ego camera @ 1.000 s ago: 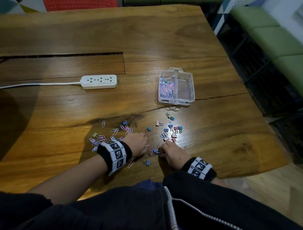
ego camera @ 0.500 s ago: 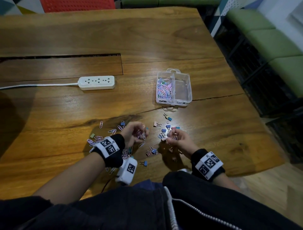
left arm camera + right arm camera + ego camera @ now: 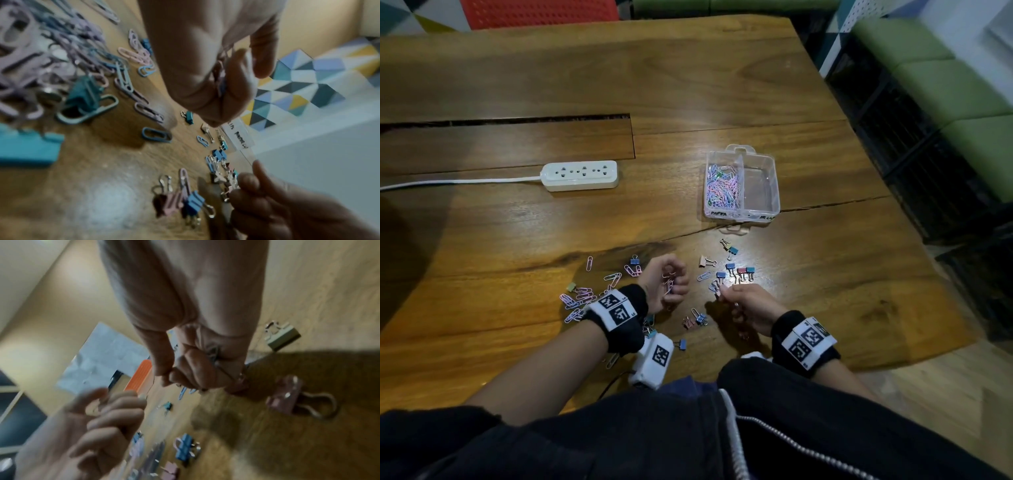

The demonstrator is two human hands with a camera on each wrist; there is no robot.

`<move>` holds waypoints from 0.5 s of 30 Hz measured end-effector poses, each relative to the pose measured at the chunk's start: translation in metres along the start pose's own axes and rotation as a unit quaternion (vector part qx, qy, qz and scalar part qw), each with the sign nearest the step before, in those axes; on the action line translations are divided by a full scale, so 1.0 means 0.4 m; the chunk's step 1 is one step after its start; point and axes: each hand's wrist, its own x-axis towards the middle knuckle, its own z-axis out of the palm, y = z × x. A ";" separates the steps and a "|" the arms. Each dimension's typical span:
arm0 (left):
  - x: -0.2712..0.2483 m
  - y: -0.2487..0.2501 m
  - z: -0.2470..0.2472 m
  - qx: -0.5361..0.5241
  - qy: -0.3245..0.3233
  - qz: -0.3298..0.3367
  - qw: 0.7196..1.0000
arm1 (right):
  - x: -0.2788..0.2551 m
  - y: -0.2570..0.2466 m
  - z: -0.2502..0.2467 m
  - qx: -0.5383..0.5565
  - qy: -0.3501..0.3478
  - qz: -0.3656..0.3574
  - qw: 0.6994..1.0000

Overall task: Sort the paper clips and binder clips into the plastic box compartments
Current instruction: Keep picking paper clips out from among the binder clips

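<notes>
A clear plastic box (image 3: 774,209) stands mid-table; its left compartment holds several pastel paper clips (image 3: 722,186), its right compartment looks bare. My left hand (image 3: 670,285) is turned palm up just above the table, with its fingers curled round a few paper clips (image 3: 223,76). My right hand (image 3: 739,301) is just to its right and pinches small binder clips (image 3: 228,186) at its fingertips. In the right wrist view the right hand (image 3: 195,369) is a closed fist with wire handles showing. Loose paper clips (image 3: 582,294) lie to the left, loose binder clips (image 3: 736,272) ahead of the right hand.
A white power strip (image 3: 580,175) with its cord lies at the left, behind the clips. More binder clips (image 3: 697,320) lie between my wrists. The wooden table's (image 3: 825,274) right edge drops off near green benches (image 3: 962,102).
Both hands have lifted off the table. The left one has turned palm up with paper clips in it. The right one has moved forward with binder clips pinched at its fingertips.
</notes>
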 end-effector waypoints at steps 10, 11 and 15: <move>0.022 0.008 0.016 0.430 0.003 -0.026 0.902 | 0.006 -0.011 -0.013 -0.144 0.155 -0.077 0.974; 0.021 0.007 0.020 0.470 -0.001 -0.024 0.882 | 0.006 -0.010 -0.016 -0.149 0.168 -0.090 0.970; 0.024 -0.003 0.027 0.513 -0.026 -0.012 0.858 | 0.015 -0.013 0.002 -0.226 0.163 -0.124 0.952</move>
